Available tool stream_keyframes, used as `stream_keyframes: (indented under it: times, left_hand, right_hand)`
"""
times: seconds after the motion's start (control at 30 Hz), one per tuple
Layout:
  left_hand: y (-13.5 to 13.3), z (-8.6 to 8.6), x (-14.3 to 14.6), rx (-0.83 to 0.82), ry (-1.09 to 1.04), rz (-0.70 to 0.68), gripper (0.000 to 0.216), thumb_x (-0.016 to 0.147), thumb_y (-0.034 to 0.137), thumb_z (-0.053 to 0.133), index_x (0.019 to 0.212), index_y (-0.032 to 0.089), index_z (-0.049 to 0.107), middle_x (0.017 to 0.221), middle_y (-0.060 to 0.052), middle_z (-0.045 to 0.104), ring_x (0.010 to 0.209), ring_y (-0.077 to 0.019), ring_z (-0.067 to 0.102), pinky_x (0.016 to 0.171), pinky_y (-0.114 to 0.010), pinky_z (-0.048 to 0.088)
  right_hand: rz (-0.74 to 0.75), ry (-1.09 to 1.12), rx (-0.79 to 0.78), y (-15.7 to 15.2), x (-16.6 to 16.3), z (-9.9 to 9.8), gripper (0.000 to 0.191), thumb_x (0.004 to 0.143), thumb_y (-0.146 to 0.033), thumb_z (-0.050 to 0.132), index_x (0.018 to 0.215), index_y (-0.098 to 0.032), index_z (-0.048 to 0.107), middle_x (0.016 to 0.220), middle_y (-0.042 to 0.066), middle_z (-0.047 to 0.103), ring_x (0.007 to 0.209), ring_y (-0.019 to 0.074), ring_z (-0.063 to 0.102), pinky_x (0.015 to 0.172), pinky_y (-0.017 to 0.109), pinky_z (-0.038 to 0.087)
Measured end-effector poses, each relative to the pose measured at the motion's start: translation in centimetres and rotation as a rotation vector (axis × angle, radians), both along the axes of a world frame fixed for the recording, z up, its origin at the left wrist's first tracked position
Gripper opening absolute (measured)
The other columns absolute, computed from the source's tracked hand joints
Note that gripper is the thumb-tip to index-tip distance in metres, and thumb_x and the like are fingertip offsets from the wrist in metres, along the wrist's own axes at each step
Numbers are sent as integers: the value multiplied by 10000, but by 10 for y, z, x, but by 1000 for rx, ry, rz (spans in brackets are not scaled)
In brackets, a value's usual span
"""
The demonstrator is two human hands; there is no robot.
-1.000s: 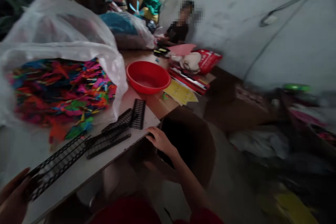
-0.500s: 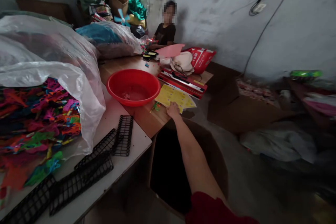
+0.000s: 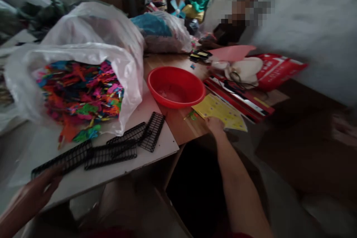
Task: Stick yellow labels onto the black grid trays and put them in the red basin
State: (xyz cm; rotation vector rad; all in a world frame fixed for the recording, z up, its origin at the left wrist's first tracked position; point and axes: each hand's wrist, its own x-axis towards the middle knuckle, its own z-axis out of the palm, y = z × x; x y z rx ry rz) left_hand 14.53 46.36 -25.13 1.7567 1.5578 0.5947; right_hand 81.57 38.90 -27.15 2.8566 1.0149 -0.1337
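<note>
My right hand (image 3: 215, 125) reaches out to the near edge of the yellow printed sheets (image 3: 223, 109), its fingers closed at their edge. Just left of it, a small green and yellow plastic piece (image 3: 193, 115) lies on the wooden tabletop (image 3: 184, 130). At the lower left, my left hand (image 3: 41, 189) is open, slightly blurred, with its fingers stretched towards the nearest black mesh rack (image 3: 67, 158). Whether the fingertips touch the rack is hard to see. Several more black mesh racks (image 3: 152, 132) lie in a row along the white table edge.
A red basin (image 3: 176, 100) stands beside the sheets. A large whitish sack (image 3: 131, 93) gapes, full of colourful plastic pieces (image 3: 83, 93). Behind the sheets lies a red and silver sealer-like device (image 3: 237, 98). Below my right arm is an open carton (image 3: 178, 167). A person (image 3: 231, 29) sits behind the table.
My view has swung left, so things sit further right in the picture. My left hand has come into view by the racks. My right hand stays at the yellow sheets.
</note>
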Motion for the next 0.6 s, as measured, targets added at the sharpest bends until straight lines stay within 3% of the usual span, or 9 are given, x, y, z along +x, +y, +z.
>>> stream_keyframes:
  times: [0.07, 0.13, 0.27, 0.37, 0.47, 0.53, 0.6]
  left_hand:
    - [-29, -2, 4, 96, 96, -69, 285, 627, 483, 661, 907, 448, 705, 899, 145, 737, 840, -244, 704, 742, -334, 578]
    - [-40, -4, 27, 110, 87, -219, 336, 722, 483, 603, 997, 320, 708, 926, 31, 750, 809, -226, 702, 761, -314, 561]
    - [-51, 1, 105, -156, -225, -497, 389, 801, 482, 574, 1086, 237, 672, 956, -47, 736, 865, -204, 684, 774, -285, 541]
    - [-65, 20, 166, -550, -529, -638, 467, 777, 509, 641, 1140, 215, 639, 1020, -78, 713, 950, -224, 660, 838, -331, 523]
    - [-71, 42, 208, -924, -957, -585, 648, 751, 656, 593, 1174, 166, 604, 1079, -135, 687, 974, -263, 651, 822, -394, 529]
    - [-68, 50, 218, -1041, -1127, -537, 698, 723, 698, 580, 1125, 129, 624, 1087, -162, 683, 985, -296, 647, 802, -418, 533]
    - [-63, 53, 210, -1026, -1122, -512, 611, 669, 560, 716, 1061, 97, 652, 1052, -163, 699, 957, -304, 660, 804, -398, 531]
  right_hand:
    - [-19, -23, -1, -6, -5, 12, 348, 964, -264, 408, 1068, -100, 697, 1053, 195, 676, 964, 289, 646, 725, 334, 456]
    - [-65, -92, 31, -18, -11, 30, 390, 981, -255, 346, 1102, -86, 677, 1040, 208, 672, 946, 293, 646, 706, 343, 449]
    - [-75, -307, 178, -66, -47, 76, 440, 999, -322, 295, 1121, -96, 652, 1019, 189, 670, 920, 262, 630, 727, 340, 435]
    - [251, -523, 389, -105, -118, 101, 348, 971, -309, 396, 943, -132, 694, 851, 129, 692, 785, 227, 621, 739, 342, 432]
    - [750, -630, 567, -131, -217, 101, 241, 952, -207, 445, 941, -171, 683, 851, 80, 707, 817, 198, 623, 885, 353, 423]
    - [1008, -617, 620, -139, -280, 91, 247, 937, -122, 434, 998, -166, 669, 941, 77, 714, 892, 193, 627, 971, 362, 395]
    - [1141, -531, 626, -141, -327, 80, 269, 928, -82, 417, 1011, -155, 662, 969, 82, 713, 900, 189, 633, 986, 361, 401]
